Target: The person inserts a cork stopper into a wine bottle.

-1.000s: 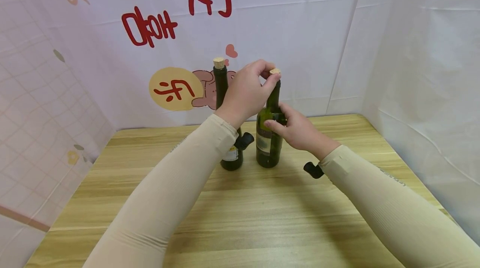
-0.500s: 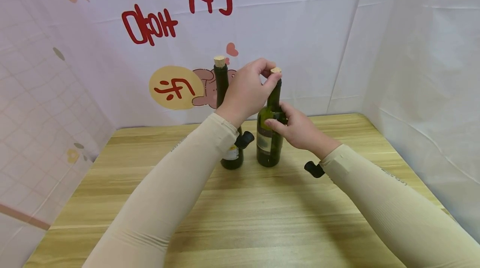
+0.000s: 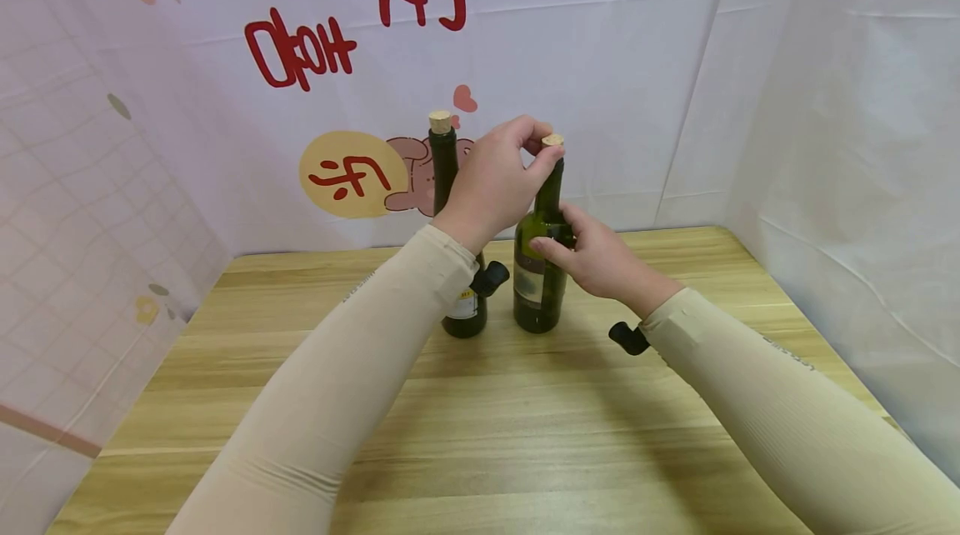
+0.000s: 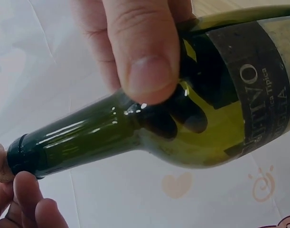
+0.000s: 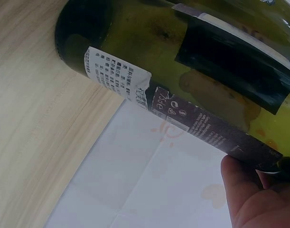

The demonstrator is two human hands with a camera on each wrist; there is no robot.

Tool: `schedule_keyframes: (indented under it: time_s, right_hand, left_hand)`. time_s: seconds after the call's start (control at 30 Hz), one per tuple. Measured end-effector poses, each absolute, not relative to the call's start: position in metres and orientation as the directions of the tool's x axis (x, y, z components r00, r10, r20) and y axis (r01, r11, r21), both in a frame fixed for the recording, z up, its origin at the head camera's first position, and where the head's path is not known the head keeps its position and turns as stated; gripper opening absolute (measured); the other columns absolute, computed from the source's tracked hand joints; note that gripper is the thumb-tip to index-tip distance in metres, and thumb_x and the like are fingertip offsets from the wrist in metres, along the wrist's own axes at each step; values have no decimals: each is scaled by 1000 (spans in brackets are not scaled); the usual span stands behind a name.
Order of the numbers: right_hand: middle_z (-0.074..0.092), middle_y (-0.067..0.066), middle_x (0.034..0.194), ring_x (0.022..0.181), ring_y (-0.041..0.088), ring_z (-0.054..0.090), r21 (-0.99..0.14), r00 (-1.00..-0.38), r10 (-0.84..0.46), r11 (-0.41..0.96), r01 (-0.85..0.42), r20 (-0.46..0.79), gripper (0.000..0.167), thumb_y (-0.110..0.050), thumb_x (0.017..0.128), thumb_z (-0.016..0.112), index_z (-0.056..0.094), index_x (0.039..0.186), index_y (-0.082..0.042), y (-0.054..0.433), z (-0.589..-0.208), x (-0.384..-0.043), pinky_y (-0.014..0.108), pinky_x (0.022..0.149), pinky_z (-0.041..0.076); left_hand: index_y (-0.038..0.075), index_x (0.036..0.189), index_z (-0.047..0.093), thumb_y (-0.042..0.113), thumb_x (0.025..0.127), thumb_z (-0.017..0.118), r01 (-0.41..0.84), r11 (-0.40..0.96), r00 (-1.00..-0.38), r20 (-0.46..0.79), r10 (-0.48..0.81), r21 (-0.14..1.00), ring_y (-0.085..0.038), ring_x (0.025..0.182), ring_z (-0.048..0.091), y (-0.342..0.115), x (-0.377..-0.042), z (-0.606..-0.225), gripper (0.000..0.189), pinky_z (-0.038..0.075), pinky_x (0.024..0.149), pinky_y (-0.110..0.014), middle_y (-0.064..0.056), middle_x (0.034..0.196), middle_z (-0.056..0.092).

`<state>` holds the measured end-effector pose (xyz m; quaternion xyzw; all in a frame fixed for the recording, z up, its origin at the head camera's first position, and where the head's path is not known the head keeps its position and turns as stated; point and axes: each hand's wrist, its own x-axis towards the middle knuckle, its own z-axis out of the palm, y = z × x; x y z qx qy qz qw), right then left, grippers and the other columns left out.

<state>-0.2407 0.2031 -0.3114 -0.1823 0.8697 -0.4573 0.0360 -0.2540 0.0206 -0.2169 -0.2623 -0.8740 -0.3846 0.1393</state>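
A green glass wine bottle [image 3: 537,302] stands upright on the table, its dark label partly covered. My right hand [image 3: 606,262] grips it around the shoulder, thumb in front. Reaching across, my left hand [image 3: 495,177] pinches the cork [image 3: 553,140] at the bottle's mouth between thumb and fingers. In the left wrist view the cork [image 4: 5,175] is mostly hidden by fingertips, just against the rim. A second, darker wine bottle [image 3: 444,164] stands to the left, partly behind my left wrist. Its own cork [image 3: 440,122] sticks up from the neck.
The wood-grain table [image 3: 525,427] extends in front of both bottles. White printed cloth [image 3: 600,77] hangs behind and at both sides. A black wrist camera [image 3: 489,278] on the left arm is close in front of the second bottle.
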Motion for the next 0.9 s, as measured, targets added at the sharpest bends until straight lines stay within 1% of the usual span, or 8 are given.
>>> schedule_keyframes:
  time_s: [0.6, 0.8, 0.9]
  right_hand:
    - [62, 9, 139, 129, 31, 63, -807, -933, -346, 519, -282, 103, 54, -38, 106, 63, 43, 151, -15, 204, -310, -240, 55, 108, 51]
    - [62, 9, 139, 129, 31, 63, -808, -933, -345, 518, -281, 104, 54, -38, 106, 63, 43, 151, -16, 204, -311, -240, 55, 108, 51]
    - [62, 9, 139, 129, 31, 63, -809, -934, -344, 518, -276, 98, 54, -39, 106, 63, 43, 151, -16, 203, -311, -240, 55, 108, 51]
  left_hand:
    - [17, 130, 66, 37, 108, 60, 559, 579, -828, 432, 356, 594, -10, 92, 58, 22, -254, -215, 30, 50, 83, -26, 5, 114, 67]
    - [17, 131, 66, 37, 108, 60, 555, 585, -831, 423, 361, 592, -9, 99, 60, 22, -253, -215, 31, 51, 89, -27, 4, 115, 67]
    - [17, 132, 66, 37, 108, 60, 554, 589, -832, 419, 364, 589, -10, 100, 60, 21, -253, -215, 32, 51, 89, -28, 4, 116, 67]
